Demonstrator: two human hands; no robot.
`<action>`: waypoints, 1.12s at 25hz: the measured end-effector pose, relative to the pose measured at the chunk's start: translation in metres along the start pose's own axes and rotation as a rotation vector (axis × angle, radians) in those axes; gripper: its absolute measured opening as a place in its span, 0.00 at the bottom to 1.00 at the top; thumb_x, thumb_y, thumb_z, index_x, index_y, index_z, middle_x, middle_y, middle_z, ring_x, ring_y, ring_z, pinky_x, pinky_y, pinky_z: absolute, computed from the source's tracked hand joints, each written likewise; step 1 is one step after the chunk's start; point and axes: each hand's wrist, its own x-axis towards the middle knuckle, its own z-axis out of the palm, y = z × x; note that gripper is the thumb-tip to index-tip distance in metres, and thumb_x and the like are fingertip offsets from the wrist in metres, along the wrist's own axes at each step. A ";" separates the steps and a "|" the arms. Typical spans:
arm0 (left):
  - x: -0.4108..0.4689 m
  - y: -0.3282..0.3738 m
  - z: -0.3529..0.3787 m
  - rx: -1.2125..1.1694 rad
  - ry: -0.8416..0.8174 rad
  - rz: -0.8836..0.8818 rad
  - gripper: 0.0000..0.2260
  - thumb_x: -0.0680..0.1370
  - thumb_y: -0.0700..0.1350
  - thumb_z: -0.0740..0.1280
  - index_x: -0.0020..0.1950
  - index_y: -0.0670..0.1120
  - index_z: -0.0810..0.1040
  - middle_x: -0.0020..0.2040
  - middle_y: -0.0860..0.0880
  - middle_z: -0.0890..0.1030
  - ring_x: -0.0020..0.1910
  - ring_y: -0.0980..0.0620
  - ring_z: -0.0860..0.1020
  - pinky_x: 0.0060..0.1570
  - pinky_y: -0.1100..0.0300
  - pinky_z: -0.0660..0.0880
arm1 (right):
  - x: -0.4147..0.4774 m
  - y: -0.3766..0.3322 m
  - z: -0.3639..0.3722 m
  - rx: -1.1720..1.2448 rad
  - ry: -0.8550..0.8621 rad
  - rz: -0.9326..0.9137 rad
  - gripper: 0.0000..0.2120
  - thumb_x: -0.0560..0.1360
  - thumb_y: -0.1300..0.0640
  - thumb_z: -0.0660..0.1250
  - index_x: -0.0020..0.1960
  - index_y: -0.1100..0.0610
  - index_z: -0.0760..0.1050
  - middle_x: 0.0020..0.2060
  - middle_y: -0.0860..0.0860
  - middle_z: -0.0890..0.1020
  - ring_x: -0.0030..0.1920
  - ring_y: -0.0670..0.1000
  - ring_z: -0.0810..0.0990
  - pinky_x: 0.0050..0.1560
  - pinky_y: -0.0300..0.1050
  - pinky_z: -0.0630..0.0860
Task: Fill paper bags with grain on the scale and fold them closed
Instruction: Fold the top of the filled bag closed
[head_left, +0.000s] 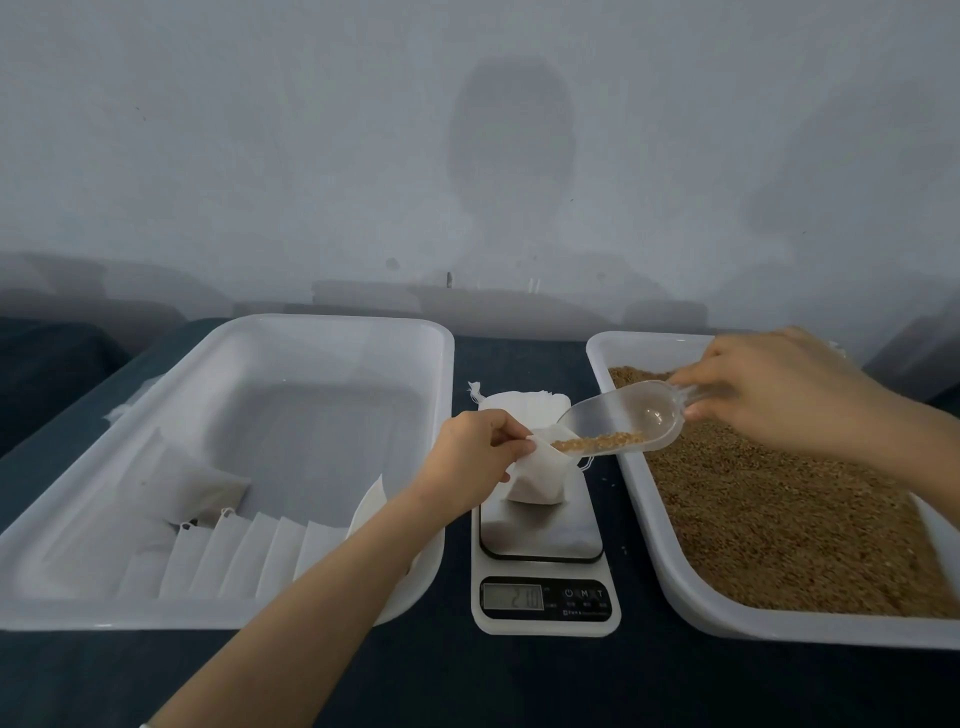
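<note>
Left tray (332, 326): flat bags (234, 551) in a row. Right tray (647, 512): grain (779, 509). Between them, scale (543, 538). On its plate, bag (535, 483), mouth pinched by left hand (467, 457). Scoop (623, 415) tilted at bag mouth, gripped by right hand (779, 395).

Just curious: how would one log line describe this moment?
filling | left hand pinches bag on scale | right hand holds tilted scoop, grain at bag mouth
</note>
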 end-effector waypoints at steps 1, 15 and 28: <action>0.000 0.001 0.000 0.002 0.002 0.001 0.01 0.77 0.43 0.69 0.45 0.46 0.80 0.41 0.51 0.83 0.42 0.47 0.82 0.43 0.56 0.81 | -0.003 0.002 0.003 0.060 -0.014 0.021 0.15 0.74 0.42 0.64 0.61 0.36 0.73 0.43 0.37 0.72 0.44 0.42 0.73 0.54 0.46 0.70; -0.002 0.003 0.000 -0.004 0.025 0.007 0.04 0.77 0.42 0.68 0.43 0.49 0.78 0.42 0.55 0.82 0.41 0.55 0.81 0.35 0.65 0.79 | -0.015 0.044 0.098 0.594 -0.059 0.592 0.10 0.76 0.49 0.65 0.48 0.55 0.79 0.37 0.53 0.83 0.34 0.53 0.80 0.32 0.43 0.78; -0.001 0.002 0.000 0.026 0.017 0.015 0.04 0.78 0.43 0.67 0.43 0.51 0.77 0.41 0.58 0.81 0.40 0.55 0.81 0.35 0.66 0.79 | 0.013 -0.019 0.091 0.430 0.198 0.159 0.19 0.74 0.49 0.66 0.64 0.45 0.70 0.56 0.42 0.76 0.55 0.40 0.74 0.59 0.41 0.71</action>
